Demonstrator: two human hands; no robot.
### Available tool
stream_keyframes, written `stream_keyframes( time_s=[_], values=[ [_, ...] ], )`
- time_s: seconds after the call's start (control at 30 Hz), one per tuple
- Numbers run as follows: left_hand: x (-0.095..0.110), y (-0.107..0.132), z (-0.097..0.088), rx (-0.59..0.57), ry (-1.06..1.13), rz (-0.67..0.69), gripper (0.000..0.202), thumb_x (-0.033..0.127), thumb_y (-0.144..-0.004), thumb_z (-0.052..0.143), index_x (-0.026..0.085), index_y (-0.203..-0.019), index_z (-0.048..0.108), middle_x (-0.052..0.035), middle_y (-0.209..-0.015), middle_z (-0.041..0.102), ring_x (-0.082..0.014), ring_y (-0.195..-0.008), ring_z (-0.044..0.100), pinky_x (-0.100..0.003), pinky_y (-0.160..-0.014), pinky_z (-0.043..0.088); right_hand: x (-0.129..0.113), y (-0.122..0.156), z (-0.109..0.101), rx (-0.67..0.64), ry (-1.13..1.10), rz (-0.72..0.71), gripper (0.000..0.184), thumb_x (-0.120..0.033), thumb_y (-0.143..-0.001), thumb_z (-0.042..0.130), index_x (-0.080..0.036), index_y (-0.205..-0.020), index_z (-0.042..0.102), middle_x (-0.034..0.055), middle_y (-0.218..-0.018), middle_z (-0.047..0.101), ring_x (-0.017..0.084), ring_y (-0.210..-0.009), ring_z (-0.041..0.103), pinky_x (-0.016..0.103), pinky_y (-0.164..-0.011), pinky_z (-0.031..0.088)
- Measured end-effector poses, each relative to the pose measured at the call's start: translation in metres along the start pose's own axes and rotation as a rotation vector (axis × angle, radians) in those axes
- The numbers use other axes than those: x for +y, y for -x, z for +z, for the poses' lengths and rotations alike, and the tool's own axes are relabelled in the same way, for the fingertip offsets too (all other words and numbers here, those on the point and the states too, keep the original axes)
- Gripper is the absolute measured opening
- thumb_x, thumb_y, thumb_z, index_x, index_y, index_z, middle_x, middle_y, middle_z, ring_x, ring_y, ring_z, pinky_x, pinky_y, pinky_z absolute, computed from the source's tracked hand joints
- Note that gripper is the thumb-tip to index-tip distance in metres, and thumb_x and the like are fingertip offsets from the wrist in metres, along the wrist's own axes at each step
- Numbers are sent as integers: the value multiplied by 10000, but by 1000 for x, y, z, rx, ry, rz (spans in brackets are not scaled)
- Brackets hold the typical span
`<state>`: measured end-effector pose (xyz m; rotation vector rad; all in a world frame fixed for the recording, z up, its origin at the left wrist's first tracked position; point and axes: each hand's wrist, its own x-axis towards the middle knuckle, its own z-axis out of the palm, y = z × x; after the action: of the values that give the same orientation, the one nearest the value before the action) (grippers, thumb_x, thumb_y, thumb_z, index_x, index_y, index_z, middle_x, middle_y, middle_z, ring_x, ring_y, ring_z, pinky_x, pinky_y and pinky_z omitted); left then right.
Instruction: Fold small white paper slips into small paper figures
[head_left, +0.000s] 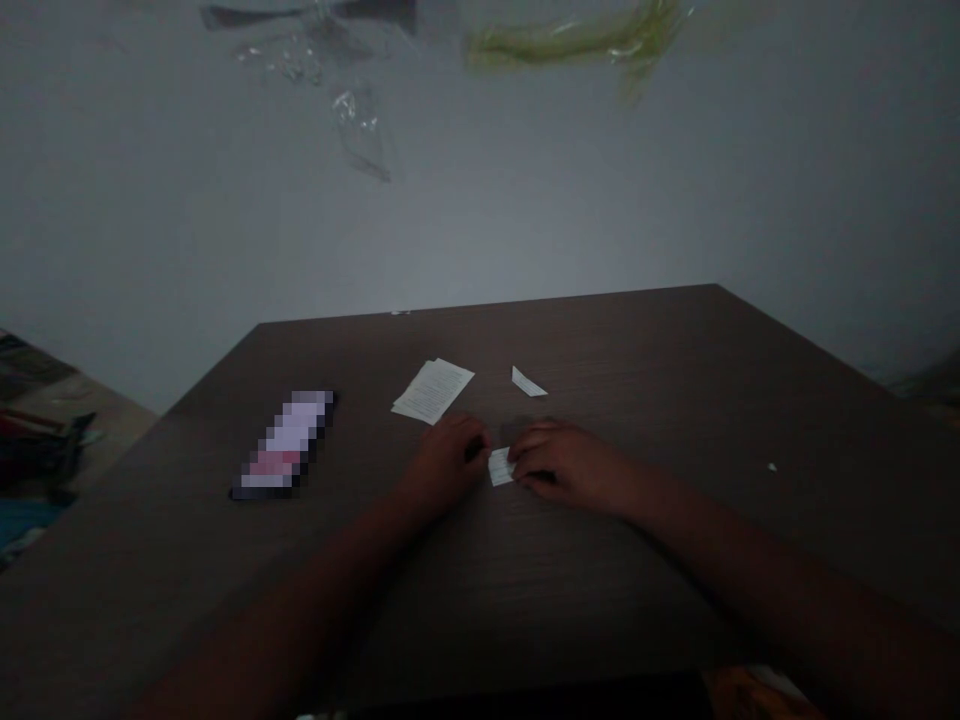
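Note:
A small piece of printed paper lies between my two hands on the dark wooden table. My left hand is curled, with its thumb and fingertips pinched at the paper's left edge. From the other side, the fingers of my right hand are bent over the right part of the paper and hide it. Just beyond my left hand rests a small stack of printed paper sheets. Past my right hand lies a folded paper strip, touched by neither hand.
To the left, a phone with a lit, blurred screen lies on the table. A tiny white scrap is at the right. Behind the table's far edge stands a pale wall with clear plastic and yellow tape on it.

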<state>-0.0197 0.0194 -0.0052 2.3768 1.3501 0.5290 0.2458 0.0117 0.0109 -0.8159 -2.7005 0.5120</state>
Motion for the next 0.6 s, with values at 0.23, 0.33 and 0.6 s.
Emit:
stream_keyframes(
  time_s=[0.23, 0.33, 0.6],
  values=[
    [-4, 2, -3, -32, -1, 76, 193, 116, -1070, 661, 219, -1133, 812, -105, -1265, 830, -323, -1265, 764, -500, -1161, 577, 5, 1, 5, 35, 38, 50, 211, -152, -1073, 787, -275, -1199, 903, 84, -1361, 900, 309, -1328, 807, 517, -1206, 590],
    [-5, 4, -4, -56, -2, 134, 262, 95, -1058, 676, 211, -1229, 838, -123, -1390, 837, -337, -1360, 747, -536, -1243, 555, 10, 0, 10, 87, 46, 83, 195, -165, -1088, 772, -274, -1192, 897, 92, -1374, 894, 316, -1348, 791, 531, -1203, 591],
    [13, 11, -18, -183, 39, 224, 202, 172, -1067, 759, 215, -1217, 887, -105, -1395, 859, -361, -1428, 706, -566, -1294, 498, 13, -1, 15, 139, 73, 211, 175, -210, -1139, 739, -241, -1213, 895, 121, -1367, 874, 342, -1329, 752, 563, -1213, 571]
  ],
)
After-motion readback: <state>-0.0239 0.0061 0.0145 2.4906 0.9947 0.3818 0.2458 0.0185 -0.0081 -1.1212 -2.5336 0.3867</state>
